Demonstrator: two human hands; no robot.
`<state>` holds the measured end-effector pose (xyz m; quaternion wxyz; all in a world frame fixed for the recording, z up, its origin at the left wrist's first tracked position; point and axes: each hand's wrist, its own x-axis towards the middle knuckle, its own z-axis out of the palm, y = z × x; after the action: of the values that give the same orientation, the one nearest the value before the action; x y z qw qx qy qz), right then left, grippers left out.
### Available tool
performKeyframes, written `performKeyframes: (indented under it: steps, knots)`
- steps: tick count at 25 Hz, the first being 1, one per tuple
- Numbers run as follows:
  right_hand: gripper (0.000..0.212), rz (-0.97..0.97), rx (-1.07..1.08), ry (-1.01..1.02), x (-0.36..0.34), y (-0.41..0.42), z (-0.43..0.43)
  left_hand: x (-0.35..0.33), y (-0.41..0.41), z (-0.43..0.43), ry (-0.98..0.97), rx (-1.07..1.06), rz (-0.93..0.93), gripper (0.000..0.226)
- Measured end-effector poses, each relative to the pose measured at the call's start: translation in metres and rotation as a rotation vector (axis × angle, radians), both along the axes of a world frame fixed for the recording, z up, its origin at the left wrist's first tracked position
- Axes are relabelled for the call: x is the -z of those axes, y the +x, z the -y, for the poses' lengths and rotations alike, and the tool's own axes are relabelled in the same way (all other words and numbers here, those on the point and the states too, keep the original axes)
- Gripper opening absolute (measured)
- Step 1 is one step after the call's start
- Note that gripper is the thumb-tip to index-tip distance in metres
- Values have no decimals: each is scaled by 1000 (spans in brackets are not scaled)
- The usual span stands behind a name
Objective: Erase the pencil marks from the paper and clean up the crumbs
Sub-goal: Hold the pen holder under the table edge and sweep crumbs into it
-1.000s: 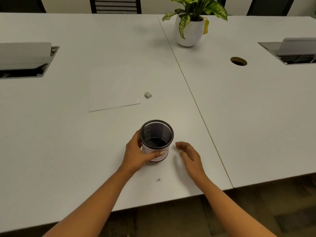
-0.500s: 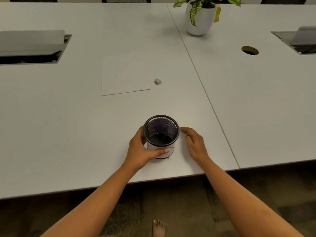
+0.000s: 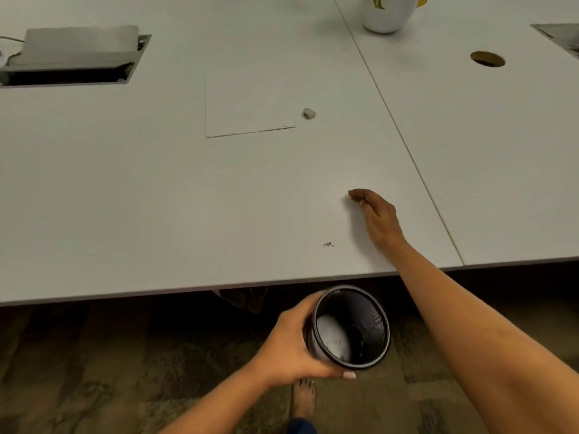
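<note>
So the whole thing comes down to the crumbs [image 3: 328, 244] versus the desk [image 3: 156, 198] edge. They're a small dark cluster sitting near that edge, just to the inside of the right wrist, with a couple of stray specks beside it. It's more of a clump than a line, so there's no real long axis to speak of.

The right hand [image 3: 376, 217] is palm-down on the desk just beyond them, with its fingers loosely bent and nothing in it that I can see. It's clearly the nearer hand. The left hand [image 3: 291, 346] is down below the edge, wrapped around a black mesh cup [image 3: 351, 327]. The cup is tipped so its mouth faces up, and it sits roughly under where the crumbs are, maybe a touch to the right-hand side.

My guess is the next move is a sweep back toward the body, over the lip and into the cup. That only works if the cup mouth is lined up right under the edge.

The paper [image 3: 247, 108] and eraser [image 3: 309, 114] are well beyond both hands, with the eraser just beside the paper's corner.

Hard to make out:
- The right fingertips are tucked under.
- There's a pale patch and some dark bits inside the cup that I can't identify.
- I can't see any pencil marks on the paper from here.
</note>
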<state>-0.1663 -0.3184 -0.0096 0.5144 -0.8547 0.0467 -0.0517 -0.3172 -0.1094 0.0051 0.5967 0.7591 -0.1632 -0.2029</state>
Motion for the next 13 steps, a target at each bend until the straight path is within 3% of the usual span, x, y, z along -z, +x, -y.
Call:
performKeyframes:
  steps: [5,10,13]
  knots:
    - [27,-7,-50,30,-4,-7,-2,60,-3,-2,73,-26,-104,85]
    - [42,-70,-466,-468,3,-20,-14,100,32,8,157,-204,-150,83]
    - [54,-75,-642,-557,3,-44,-15,112,49,15,120,-237,-186,78]
